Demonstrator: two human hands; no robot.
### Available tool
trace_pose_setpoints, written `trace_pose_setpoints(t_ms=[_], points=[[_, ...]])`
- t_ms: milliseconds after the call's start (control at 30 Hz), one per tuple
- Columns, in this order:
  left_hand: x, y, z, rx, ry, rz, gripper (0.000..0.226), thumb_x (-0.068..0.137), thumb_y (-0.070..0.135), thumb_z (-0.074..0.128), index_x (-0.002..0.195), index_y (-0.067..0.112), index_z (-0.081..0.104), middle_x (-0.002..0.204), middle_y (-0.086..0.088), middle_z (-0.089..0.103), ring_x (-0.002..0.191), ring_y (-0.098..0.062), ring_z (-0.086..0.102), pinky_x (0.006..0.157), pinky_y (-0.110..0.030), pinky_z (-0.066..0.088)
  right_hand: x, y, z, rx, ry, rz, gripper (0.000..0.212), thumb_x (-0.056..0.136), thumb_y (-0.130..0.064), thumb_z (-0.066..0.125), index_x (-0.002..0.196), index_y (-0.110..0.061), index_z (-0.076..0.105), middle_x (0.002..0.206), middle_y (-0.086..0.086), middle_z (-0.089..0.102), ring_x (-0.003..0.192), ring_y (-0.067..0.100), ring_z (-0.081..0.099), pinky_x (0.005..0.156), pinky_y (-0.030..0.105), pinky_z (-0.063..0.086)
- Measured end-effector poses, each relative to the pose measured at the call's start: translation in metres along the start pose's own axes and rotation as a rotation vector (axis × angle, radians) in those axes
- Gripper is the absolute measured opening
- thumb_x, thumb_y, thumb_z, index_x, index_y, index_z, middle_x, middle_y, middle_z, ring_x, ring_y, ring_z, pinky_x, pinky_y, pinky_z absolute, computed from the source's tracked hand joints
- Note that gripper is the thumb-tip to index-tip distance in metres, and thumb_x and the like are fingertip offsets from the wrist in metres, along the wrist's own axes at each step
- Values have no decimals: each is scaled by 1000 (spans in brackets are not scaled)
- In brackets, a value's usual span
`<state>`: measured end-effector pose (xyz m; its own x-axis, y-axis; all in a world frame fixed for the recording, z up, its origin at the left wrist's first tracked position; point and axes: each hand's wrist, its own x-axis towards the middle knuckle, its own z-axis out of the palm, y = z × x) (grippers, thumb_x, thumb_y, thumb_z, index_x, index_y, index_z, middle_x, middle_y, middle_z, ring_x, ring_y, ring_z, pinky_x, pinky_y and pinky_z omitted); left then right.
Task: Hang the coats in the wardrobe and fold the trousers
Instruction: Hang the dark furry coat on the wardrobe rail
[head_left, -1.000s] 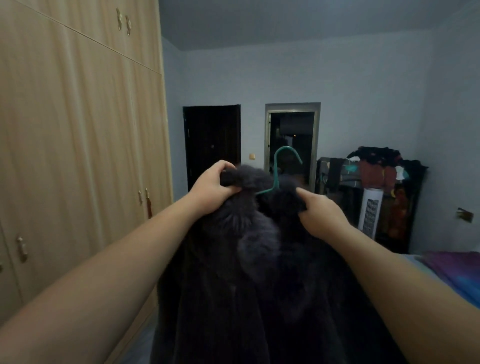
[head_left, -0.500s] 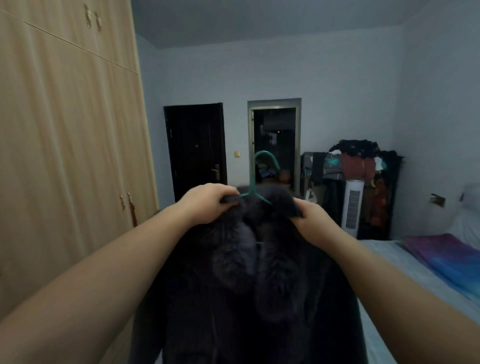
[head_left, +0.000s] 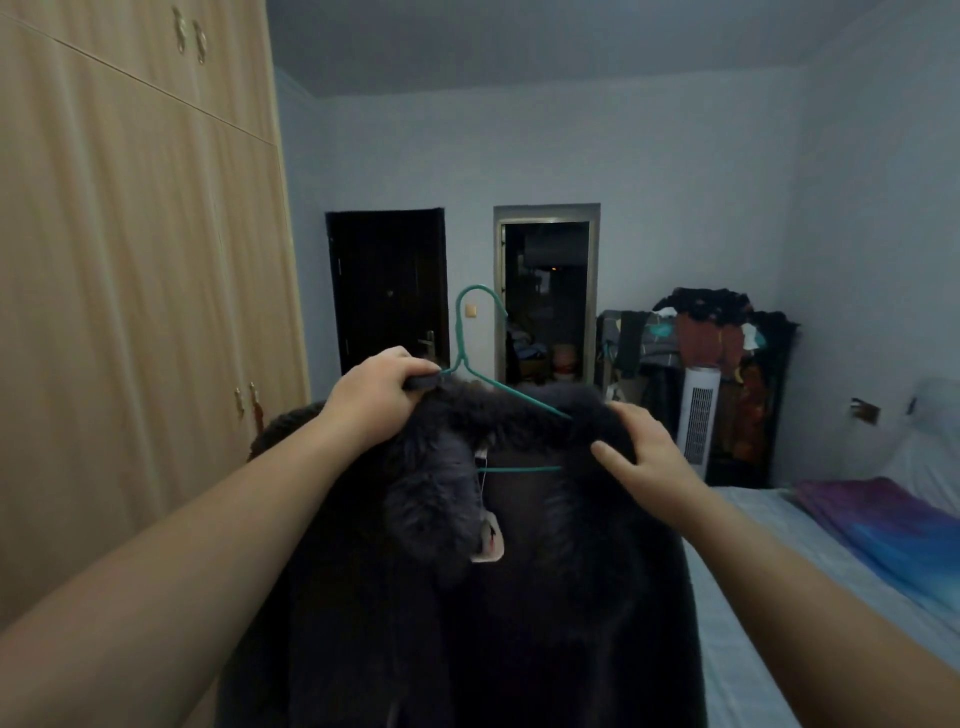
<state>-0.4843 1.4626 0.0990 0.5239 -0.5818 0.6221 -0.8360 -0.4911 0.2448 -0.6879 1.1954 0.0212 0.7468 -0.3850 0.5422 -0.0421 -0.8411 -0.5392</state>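
Since half a second ago, both hands have spread the fur collar apart, exposing the green hanger (head_left: 470, 358) inside the dark coat (head_left: 519, 571). The left hand (head_left: 379, 397) grips the collar's left end beside the hanger's neck. The right hand (head_left: 641, 457) rests on the collar's right side, fingers fairly straight. The coat hangs in front of the person, between the closed wardrobe (head_left: 130, 312) and the bed (head_left: 769, 597).
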Motion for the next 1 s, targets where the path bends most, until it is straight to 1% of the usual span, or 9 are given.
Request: trace_pose_setpoints(t_ms=[133, 233, 367, 533, 600, 733, 833, 900, 1000], points=[[-3, 7, -9, -10, 86, 65, 27, 95, 32, 61, 121, 31, 68, 104, 12, 56, 97, -18, 59, 83, -33, 47, 8, -15, -11, 203, -25, 88, 50, 101, -35, 55, 148, -36, 38, 130, -14, 51, 119, 9, 47, 96, 28, 34], [-5, 12, -13, -33, 125, 90, 28, 94, 32, 62, 121, 29, 68, 104, 12, 55, 96, -17, 58, 80, -30, 44, 21, -22, -11, -51, -52, 113, 37, 96, -25, 60, 134, -26, 55, 122, 4, 65, 115, 28, 59, 86, 31, 42], [-7, 18, -16, 16, 79, 46, 31, 96, 34, 58, 126, 34, 65, 103, 13, 54, 98, -17, 58, 84, -34, 47, 21, -38, 1, -153, 156, -73, 29, 94, -6, 53, 118, -16, 66, 104, -4, 52, 97, 23, 55, 84, 35, 46], [-21, 20, -18, 135, -10, 120, 37, 97, 38, 54, 134, 43, 57, 110, 16, 54, 104, -16, 60, 81, -31, 47, 27, -52, -3, -265, 310, -67, 26, 95, -12, 50, 112, -19, 67, 98, -3, 50, 94, 29, 54, 68, 34, 42], [-25, 31, -7, 218, -42, 191, 38, 98, 39, 51, 134, 46, 54, 117, 14, 57, 105, -17, 61, 78, -30, 45, 31, -63, -7, -188, 360, -56, 21, 97, -16, 50, 110, -19, 67, 95, -4, 47, 92, 28, 54, 69, 36, 42], [-16, 26, 2, 143, -21, -22, 37, 96, 38, 49, 131, 45, 56, 113, 8, 58, 106, -25, 61, 83, -38, 51, 26, -90, 3, 105, 364, -110, 15, 99, -16, 51, 104, -16, 66, 96, -1, 55, 86, 19, 55, 76, 36, 45], [-11, 15, -5, 87, 14, -129, 34, 96, 39, 50, 128, 42, 60, 115, 4, 60, 109, -29, 60, 90, -43, 51, 8, -84, 22, 117, 136, -92, 32, 92, -8, 59, 121, -22, 61, 115, -2, 61, 106, 13, 54, 96, 31, 44], [-8, 13, -11, 75, 25, -128, 31, 96, 38, 52, 124, 40, 63, 113, 4, 60, 108, -29, 60, 90, -44, 51, -5, -76, 28, 60, -170, -93, 47, 83, -6, 63, 117, -37, 52, 121, -5, 55, 113, 14, 54, 98, 31, 45], [-8, 19, -19, 53, 39, -59, 28, 95, 35, 53, 121, 39, 65, 105, 9, 57, 100, -25, 61, 86, -44, 52, -9, -75, 15, -184, -681, -57, 45, 85, -26, 69, 120, -48, 51, 126, -10, 46, 115, 16, 53, 99, 31, 46]])
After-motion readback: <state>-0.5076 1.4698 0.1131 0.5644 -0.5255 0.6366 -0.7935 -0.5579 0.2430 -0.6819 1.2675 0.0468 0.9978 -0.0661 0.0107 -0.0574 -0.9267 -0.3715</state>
